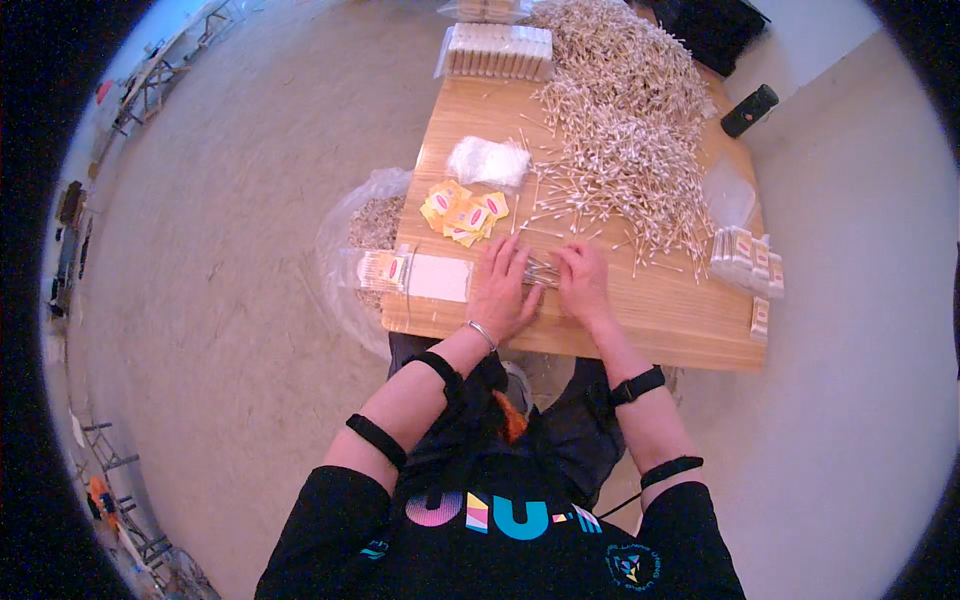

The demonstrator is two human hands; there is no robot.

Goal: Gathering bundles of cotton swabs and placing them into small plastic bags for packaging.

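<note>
My left hand (503,288) lies flat, fingers spread, on the wooden table (660,320). It presses on a small bundle of cotton swabs (541,270). My right hand (583,283) grips the same bundle from the right, fingers curled over it. A huge heap of loose wooden-stick cotton swabs (625,120) covers the far half of the table, just beyond both hands. A filled clear packet with a label (415,272) rests left of my left hand.
Yellow and red paper labels (465,212) and a wad of clear bags (488,160) lie at the table's left. Finished packets (745,262) are stacked at the right edge, more (498,50) at the far end. A plastic bag (370,225) hangs off the left side. A black cylinder (750,110) stands at the right.
</note>
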